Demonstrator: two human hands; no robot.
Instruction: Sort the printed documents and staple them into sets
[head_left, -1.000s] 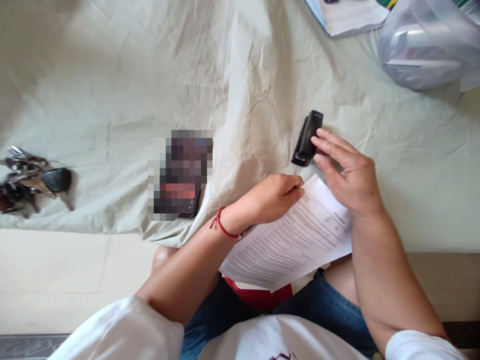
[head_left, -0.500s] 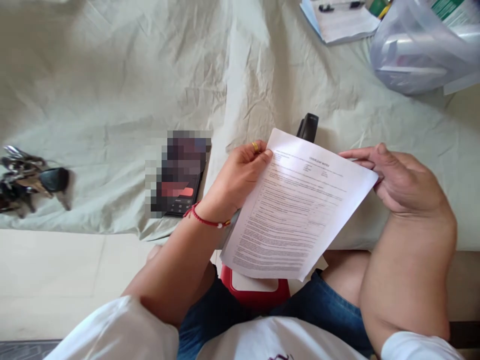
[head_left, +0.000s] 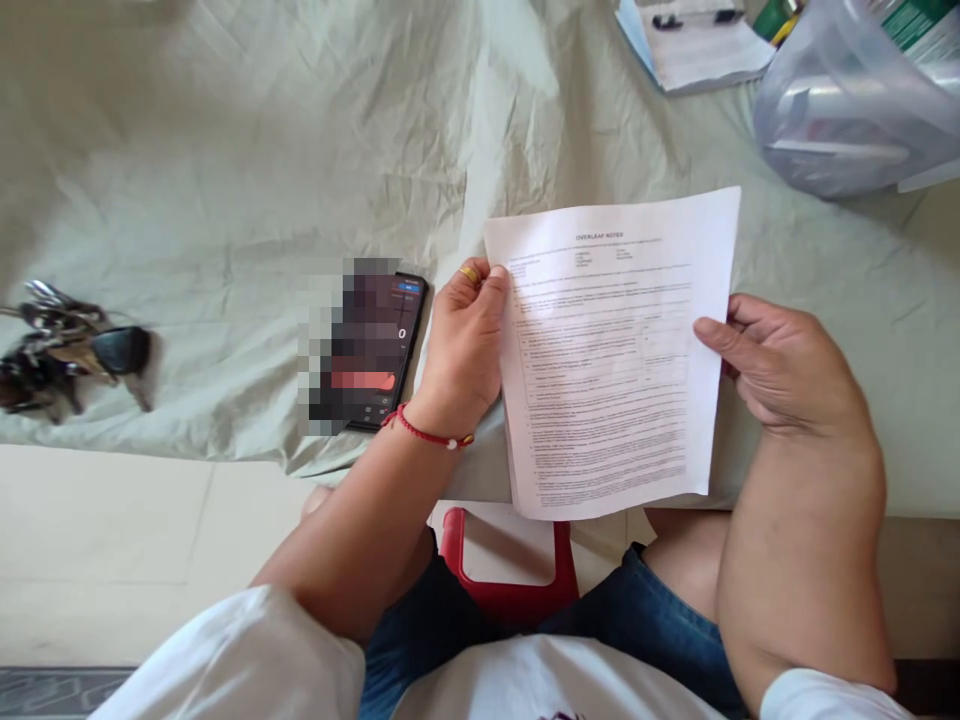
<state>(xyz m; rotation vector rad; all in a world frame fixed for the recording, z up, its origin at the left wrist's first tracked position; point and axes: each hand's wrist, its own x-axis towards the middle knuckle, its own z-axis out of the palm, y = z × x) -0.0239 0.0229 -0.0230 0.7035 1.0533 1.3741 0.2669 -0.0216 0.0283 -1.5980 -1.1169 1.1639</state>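
Head view: pale wrinkled sheet [head_left: 225, 150] covers the bed, and the printed page [head_left: 611, 350] is up over its near edge, between both hands. Left hand [head_left: 461, 345] pinches the left margin, right hand [head_left: 784, 365] curls closed on the right margin. My read: keep both grips level so it stays flat. Heading looks like "OVERLEAF NOTES"; smaller print is unreadable.

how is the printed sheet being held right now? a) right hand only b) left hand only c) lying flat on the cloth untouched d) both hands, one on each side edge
d: the left hand grips the left edge of the printed sheet and the right hand grips its right edge, above the cloth.
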